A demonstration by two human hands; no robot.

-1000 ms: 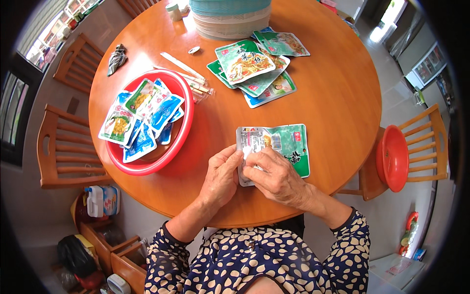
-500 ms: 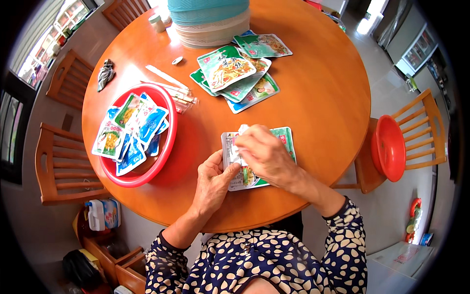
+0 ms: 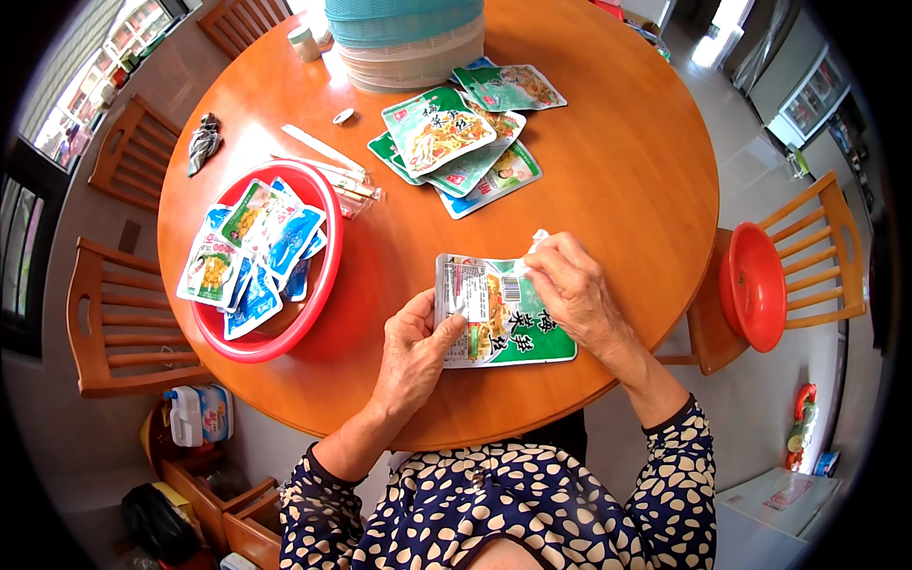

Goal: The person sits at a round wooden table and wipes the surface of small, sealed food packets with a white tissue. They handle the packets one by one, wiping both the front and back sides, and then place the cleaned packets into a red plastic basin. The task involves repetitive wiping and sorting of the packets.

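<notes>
A green and silver food pouch [image 3: 508, 323] lies flat on the table near its front edge. My left hand [image 3: 415, 347] grips the pouch's left edge, thumb on top and the other fingers at its side. In my right hand [image 3: 573, 290] is a crumpled white tissue [image 3: 538, 241], pinched between bent fingers. That hand rests at the pouch's upper right corner, covering part of it.
At left a red basin [image 3: 332, 256] holds several blue and green pouches. Toward the back lies a pile of pouches [image 3: 442, 138], beside a blue and white woven cover [image 3: 408, 43]. Wrapped sticks [image 3: 347, 180] touch the basin. A red bowl [image 3: 755, 285] sits on a chair.
My right hand has slid rightward with the tissue, from the pouch's left part to its upper right corner, uncovering its middle. My left hand keeps its place.
</notes>
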